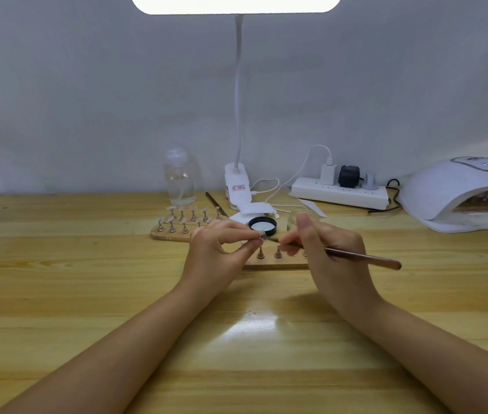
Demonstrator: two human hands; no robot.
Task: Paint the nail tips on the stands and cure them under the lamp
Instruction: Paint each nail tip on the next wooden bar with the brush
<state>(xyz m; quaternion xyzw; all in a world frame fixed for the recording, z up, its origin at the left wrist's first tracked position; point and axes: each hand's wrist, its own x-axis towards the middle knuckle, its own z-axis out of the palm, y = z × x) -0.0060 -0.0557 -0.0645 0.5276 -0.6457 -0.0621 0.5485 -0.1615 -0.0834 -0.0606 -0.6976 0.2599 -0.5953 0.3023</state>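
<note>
the left hand (218, 249) pinches a small nail tip on its stand (262, 235) between thumb and fingertips, lifted just above the near wooden board (275, 265). the right hand (330, 252) grips a brush (359, 258), its long axis lying nearly level, handle pointing right and slightly toward the person, bristle end pointing left at the held tip. two more stands (269, 252) sit upright on that board. the curing lamp (460, 192) stands at the far right of the desk (87, 279), opening facing left.
</note>
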